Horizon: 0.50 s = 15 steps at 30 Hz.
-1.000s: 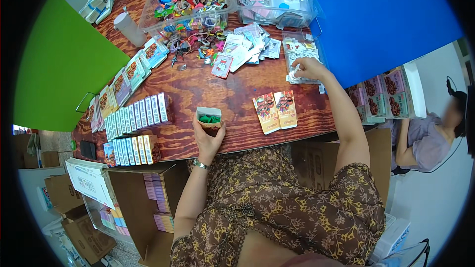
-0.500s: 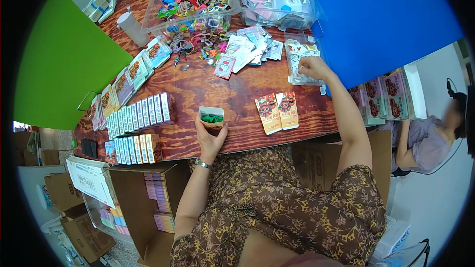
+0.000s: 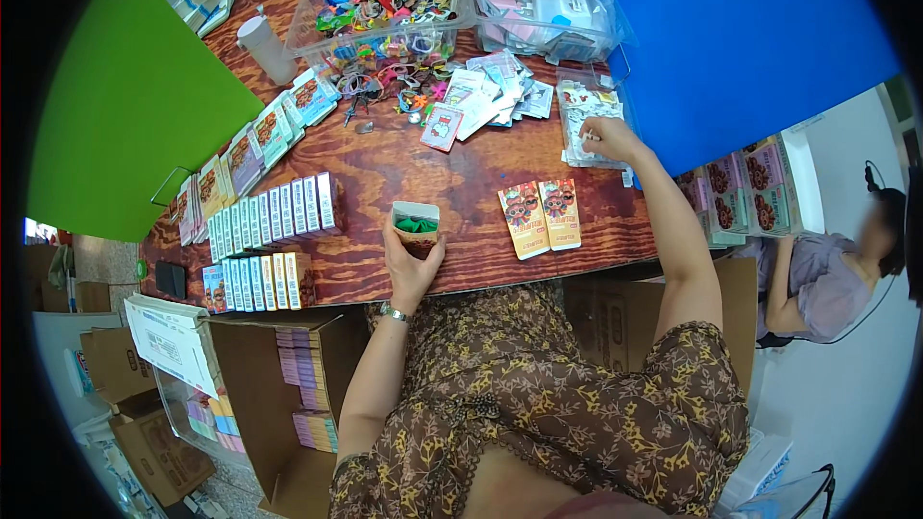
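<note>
My left hand (image 3: 411, 267) is wrapped round a small cardboard box (image 3: 415, 210) near the front edge of the table. The box's top is open and something green and crinkled (image 3: 417, 225) shows inside. My right hand (image 3: 615, 141) reaches over a shallow clear tray (image 3: 598, 82) of small white packets (image 3: 577, 125). Its fingertips are pinched together over the packets; whatever lies between them is too small to make out. Between the hands, two flat orange cartons (image 3: 541, 219) lie side by side.
Two rows of small upright boxes (image 3: 288, 211) stand at the left, with fanned flat cartons (image 3: 245, 163) behind. A clear bin of colourful trinkets (image 3: 389, 0) and loose cards (image 3: 490, 86) lie farther back. A blue panel (image 3: 750, 48) borders the right, where another person (image 3: 827, 279) sits.
My right hand has shifted slightly, its fingers turning down toward the packets. The left hand keeps hold of the box. The whole view has tilted a little.
</note>
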{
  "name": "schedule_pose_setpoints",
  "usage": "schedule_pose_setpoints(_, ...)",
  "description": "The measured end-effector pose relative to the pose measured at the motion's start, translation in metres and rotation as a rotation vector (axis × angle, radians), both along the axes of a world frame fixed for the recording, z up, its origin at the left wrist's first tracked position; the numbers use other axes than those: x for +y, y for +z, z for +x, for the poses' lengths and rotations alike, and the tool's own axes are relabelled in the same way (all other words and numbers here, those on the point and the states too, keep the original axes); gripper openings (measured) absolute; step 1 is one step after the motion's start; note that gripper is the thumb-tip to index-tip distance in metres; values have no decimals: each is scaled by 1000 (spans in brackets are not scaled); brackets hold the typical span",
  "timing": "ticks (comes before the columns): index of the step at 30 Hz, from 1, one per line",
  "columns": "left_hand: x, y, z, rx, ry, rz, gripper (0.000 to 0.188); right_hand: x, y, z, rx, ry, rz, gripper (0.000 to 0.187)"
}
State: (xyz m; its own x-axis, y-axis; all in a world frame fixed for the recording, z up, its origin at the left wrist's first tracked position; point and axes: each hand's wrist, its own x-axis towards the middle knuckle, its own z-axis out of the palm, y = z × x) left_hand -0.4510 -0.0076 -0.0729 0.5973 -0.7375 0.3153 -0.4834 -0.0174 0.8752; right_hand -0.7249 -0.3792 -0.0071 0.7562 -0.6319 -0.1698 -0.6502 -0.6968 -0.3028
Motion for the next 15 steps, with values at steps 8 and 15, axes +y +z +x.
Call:
schedule_pose_setpoints(8, 0, -3, 0, -23, 16, 0, 87, -2, -21, 11, 169, 6, 49, 32)
schedule_pose_setpoints(15, -2, -5, 1, 0, 12, 3, 89, -8, -20, 7, 166, 26, 109, 31)
